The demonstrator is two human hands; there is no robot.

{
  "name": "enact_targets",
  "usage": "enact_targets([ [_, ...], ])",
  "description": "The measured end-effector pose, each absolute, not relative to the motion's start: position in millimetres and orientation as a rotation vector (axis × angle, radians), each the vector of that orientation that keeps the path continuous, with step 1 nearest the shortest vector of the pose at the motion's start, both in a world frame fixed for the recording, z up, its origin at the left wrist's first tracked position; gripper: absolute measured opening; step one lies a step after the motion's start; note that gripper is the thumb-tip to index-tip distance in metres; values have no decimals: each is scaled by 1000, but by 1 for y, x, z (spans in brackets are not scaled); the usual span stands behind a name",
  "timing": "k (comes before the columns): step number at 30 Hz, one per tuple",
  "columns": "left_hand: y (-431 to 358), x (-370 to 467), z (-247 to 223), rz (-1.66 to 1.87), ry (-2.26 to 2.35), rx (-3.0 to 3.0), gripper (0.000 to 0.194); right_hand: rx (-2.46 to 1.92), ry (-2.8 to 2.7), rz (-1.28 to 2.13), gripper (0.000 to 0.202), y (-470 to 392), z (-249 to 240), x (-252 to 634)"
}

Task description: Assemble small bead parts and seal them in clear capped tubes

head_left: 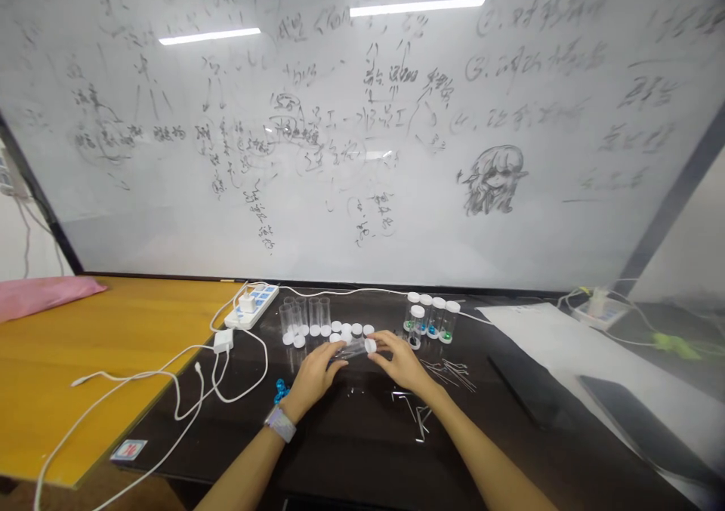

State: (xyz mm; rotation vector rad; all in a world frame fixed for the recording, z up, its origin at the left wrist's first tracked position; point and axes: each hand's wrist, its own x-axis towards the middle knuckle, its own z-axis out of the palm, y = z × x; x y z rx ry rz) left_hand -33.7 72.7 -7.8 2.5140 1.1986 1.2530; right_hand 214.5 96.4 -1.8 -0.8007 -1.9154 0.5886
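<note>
A clear tube (354,349) lies sideways between my two hands above the dark table (362,450). My left hand (313,374) is closed round its left end. The fingers of my right hand (397,358) pinch the white cap (370,346) at its right end. Just behind are several loose white caps (356,329). Clear tubes (314,313) with white bases stand at the back left of my hands. To the right stand several capped tubes (436,316) with blue or green pieces inside. Blue pieces (281,391) lie beside my left wrist.
Thin metal pins (458,375) and bent metal rods (420,419) lie near my right forearm. A power strip (252,306) and white cables (177,375) are at left. A black phone-like slab (640,420) lies on white sheeting (544,337) at right, before a whiteboard (351,254).
</note>
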Motion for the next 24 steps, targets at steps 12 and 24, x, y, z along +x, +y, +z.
enact_targets([
  [12, 73, -32, -2, 1243, 1064, 2426, 35, -738, -1845, 661, 32, 95, -1, 211],
  [24, 69, -27, -1, 1140, 1050, 2396, 38, -685, -1942, 475, 27, 99, -8, 216],
])
